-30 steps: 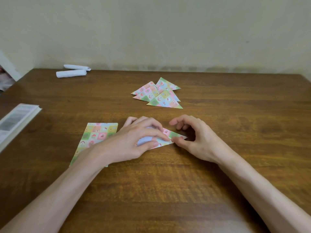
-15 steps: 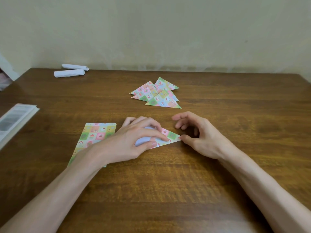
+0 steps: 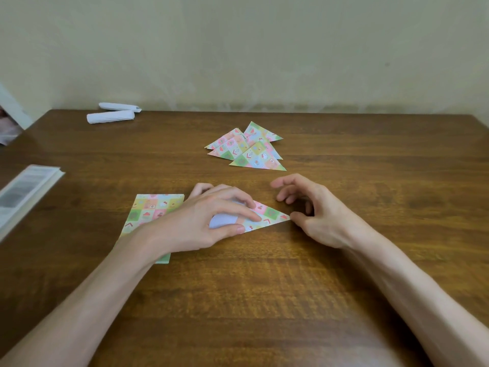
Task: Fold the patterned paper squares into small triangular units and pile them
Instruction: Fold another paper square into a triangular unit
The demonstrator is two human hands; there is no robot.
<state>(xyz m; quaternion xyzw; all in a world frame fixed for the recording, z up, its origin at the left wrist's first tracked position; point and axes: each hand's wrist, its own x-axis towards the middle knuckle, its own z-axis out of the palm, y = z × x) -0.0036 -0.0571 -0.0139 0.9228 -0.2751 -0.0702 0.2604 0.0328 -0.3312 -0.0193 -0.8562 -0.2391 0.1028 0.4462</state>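
Triangle (image 3: 272, 215) pressed flat under left hand (image 3: 206, 221), right hand (image 3: 320, 215) loosely curled, thumb at its three o'clock tip, pile (image 3: 251, 152) at twelve o'clock

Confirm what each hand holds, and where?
Left hand pins the folded paper triangle to the table, fingers across its left half. Right hand grips nothing; its thumb touches the right tip.
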